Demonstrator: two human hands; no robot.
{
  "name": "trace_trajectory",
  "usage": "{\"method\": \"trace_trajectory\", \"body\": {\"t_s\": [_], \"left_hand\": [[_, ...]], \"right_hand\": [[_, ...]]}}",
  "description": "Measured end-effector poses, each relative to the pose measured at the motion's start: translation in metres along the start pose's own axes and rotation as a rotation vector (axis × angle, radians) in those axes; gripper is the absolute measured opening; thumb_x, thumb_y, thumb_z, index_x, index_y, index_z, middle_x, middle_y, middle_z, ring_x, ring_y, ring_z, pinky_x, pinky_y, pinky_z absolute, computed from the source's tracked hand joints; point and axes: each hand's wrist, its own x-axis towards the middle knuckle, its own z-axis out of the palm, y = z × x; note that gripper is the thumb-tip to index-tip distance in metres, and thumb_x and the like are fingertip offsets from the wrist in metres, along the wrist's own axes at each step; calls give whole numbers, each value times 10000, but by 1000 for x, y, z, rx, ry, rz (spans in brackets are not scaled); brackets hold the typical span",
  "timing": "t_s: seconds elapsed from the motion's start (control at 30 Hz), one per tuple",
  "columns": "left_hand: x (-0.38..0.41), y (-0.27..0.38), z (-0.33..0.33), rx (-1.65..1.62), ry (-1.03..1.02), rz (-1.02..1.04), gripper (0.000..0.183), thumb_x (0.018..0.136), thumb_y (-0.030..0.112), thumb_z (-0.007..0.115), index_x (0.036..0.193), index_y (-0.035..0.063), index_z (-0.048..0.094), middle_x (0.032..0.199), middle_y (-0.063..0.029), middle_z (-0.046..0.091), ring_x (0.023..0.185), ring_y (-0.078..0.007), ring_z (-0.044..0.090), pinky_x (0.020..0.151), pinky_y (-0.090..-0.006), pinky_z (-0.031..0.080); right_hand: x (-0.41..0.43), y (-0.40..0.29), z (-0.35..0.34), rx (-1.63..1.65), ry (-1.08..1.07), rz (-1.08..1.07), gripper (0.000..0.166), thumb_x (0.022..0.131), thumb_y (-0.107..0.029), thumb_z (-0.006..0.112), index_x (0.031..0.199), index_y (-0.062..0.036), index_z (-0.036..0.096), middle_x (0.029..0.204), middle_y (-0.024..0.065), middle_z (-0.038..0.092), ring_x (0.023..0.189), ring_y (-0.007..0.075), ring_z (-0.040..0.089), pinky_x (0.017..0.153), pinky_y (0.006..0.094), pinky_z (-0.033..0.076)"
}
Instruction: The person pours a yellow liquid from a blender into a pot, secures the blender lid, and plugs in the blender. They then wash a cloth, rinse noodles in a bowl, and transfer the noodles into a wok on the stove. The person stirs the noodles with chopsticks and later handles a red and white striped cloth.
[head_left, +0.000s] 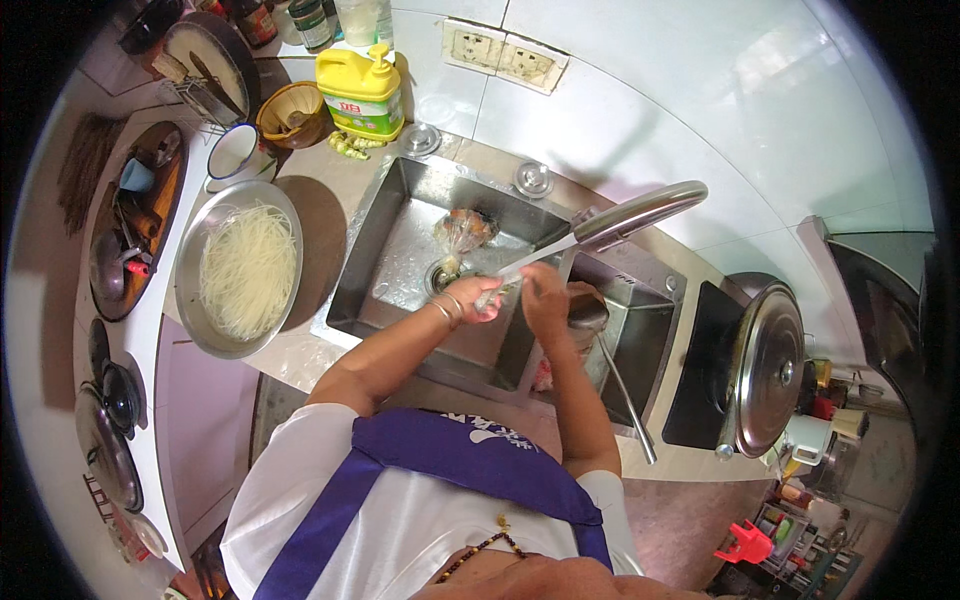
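Note:
My left hand (474, 297), with bangles on the wrist, is over the large basin of the steel sink (360, 232), fingers curled under running water (536, 256). Something small and pale shows at its palm; splashing water hides what it is. Close on its right, my blurred right hand (544, 300) is raised beside the stream near the divider. Whether it grips anything is unclear. The stream comes from the curved steel faucet (637, 214). A clear plastic bag (466, 231) with dark and orange contents lies in the basin, beyond the drain (444, 276).
A metal bowl of white noodles (251, 270) sits left of the sink. Behind it are an enamel mug (234, 154), a brown basket (292, 112) and a yellow detergent jug (360, 97). A long-handled ladle (628, 401) leans across the small basin. Further right stands a lidded pan (772, 371).

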Motion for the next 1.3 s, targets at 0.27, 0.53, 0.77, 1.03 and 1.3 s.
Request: {"method": "trace_trajectory", "body": {"t_s": [0.27,0.53,0.77,1.03,1.3], "left_hand": [[-1,-21,2,327,211,99,448,940,481,415,735,84,451,503,15,274,371,-102,222,348,-269,189],[-62,-10,16,-245,69,131,252,887,355,598,817,127,514,607,46,358,442,-58,283,389,-206,203],[-115,-20,69,-610,-438,202,239,864,265,599,749,107,461,567,54,357,460,-42,329,404,-194,231],[-111,-66,112,-591,-757,-142,259,876,266,545,761,51,457,613,9,415,436,-58,372,360,-184,302],[-91,-51,79,646,37,252,161,768,190,568,670,89,491,560,-32,437,386,-141,395,346,-272,324]], "right_hand": [[93,41,-48,-675,-118,-340,386,758,-61,553,1143,-62,520,1278,152,466,1211,372,402,1026,460,308],[83,53,-60,-672,-307,-170,371,808,-101,549,1167,-11,524,1245,158,499,1183,354,444,960,431,374],[-13,17,24,561,-207,475,615,880,-367,571,1340,-23,352,1349,201,408,1251,334,397,1028,420,311],[7,-133,-8,1633,-289,550,448,938,-322,451,1338,-150,344,1054,84,563,892,221,550,836,370,447],[16,-73,7,668,-451,443,264,813,3,448,1065,-44,512,928,49,531,844,182,539,767,293,433]]}}
